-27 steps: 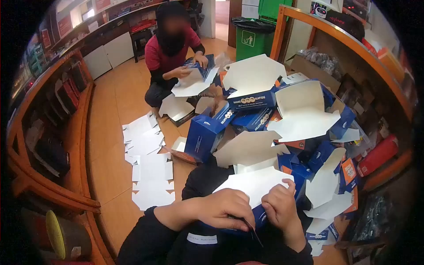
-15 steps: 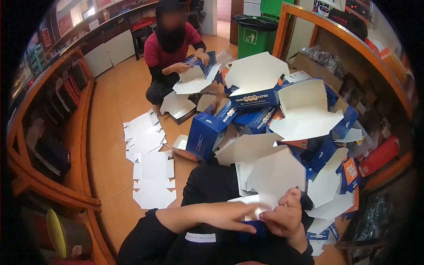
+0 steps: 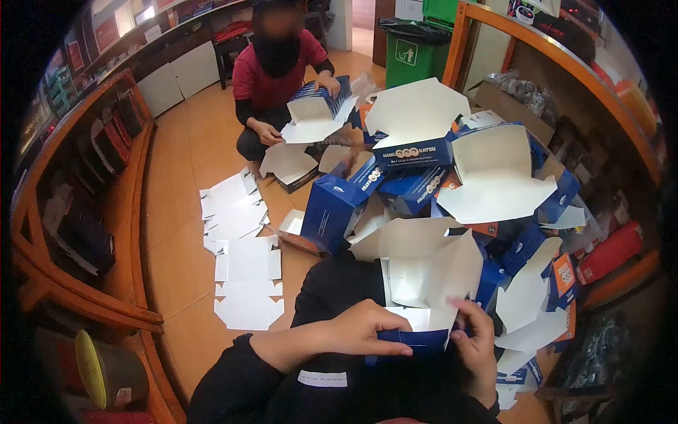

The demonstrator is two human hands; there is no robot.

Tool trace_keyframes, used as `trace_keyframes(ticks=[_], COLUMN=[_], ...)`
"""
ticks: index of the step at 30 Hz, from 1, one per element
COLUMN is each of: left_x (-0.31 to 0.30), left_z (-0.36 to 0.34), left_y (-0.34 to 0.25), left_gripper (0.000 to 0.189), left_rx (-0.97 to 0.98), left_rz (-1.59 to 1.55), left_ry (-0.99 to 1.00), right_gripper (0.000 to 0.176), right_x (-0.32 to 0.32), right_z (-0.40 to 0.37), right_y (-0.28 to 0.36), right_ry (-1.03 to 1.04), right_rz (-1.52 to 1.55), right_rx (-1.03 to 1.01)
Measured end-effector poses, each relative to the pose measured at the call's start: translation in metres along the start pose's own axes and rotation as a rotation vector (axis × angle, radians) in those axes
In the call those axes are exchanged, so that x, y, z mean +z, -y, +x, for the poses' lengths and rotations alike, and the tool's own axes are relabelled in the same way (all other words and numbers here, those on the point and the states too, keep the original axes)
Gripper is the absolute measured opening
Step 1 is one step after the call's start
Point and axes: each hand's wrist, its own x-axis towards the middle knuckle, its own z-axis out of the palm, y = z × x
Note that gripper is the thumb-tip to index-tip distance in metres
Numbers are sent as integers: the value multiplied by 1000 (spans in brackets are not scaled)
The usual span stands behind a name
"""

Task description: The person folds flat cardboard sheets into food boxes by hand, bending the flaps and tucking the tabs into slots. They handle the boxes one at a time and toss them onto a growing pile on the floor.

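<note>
Both my hands hold a blue cardboard box (image 3: 424, 283) with white inner flaps standing up, close in front of my lap. My left hand (image 3: 367, 332) grips its near blue edge from the left, thumb and fingers pinched on it. My right hand (image 3: 474, 343) holds the right side, fingers behind the flap. Just beyond lies a big heap of folded blue-and-white boxes (image 3: 452, 177).
A person in a red top (image 3: 272, 71) crouches across the floor holding an open box (image 3: 314, 106). Flat white box blanks (image 3: 240, 261) lie on the orange floor at left. Wooden shelves (image 3: 85, 212) run along the left; a green bin (image 3: 413, 56) stands behind.
The box in my hands went from flat to opened up, its white flaps now standing. My hands shifted apart to its sides. The other person lifted and opened their box.
</note>
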Motion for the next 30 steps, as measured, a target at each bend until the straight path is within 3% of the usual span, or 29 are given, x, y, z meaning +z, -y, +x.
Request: trace_keyframes(ticks=[3,4,5,6,8,10,12,15,18,24,26,28,30], left_x=[3,4,0,2,8,11,18,24,21,24,24,18,18], left_z=[1,2,4,4,7,10,11,13,14,12,9,9,6], left_y=[10,13,15,19,29,23,28,35,26,30,37,33,23], left_gripper=[19,19,21,21,21,22,24,26,29,26,24,26,27], left_rx=[2,-9,-171,-147,-94,-92,-20,-71,-75,68,-30,-61,-11], left_rz=[-25,-40,-44,-50,-59,-32,-47,-170,-263,-237,-255,-288,-683], left_ry=[-104,-148,-93,-85,-67,44,-11,-75,-77,-8,32,18,-216], right_gripper=[34,32,30,29,29,28,27,27,27,36,37,38,40], right_x=[-2,1,5,9,0,-2,6,9,10,4,2,0,1], right_z=[-16,-20,-21,-14,-5,5,2,-4,-3,6,10,14,16], right_y=[-17,-18,-18,-9,-6,21,20,18,16,22,25,36,44], right_ry=[-107,-252,-280,-309,-43,280,204,-106,-162,353,422,287,155], right_rz=[160,181,205,229,76,-149,-277,-349,-344,-207,-222,-262,-295], right_rx=[-44,-61,-133,-205,-358,-247,-188,-248,-229,-111,-118,-181,-239])
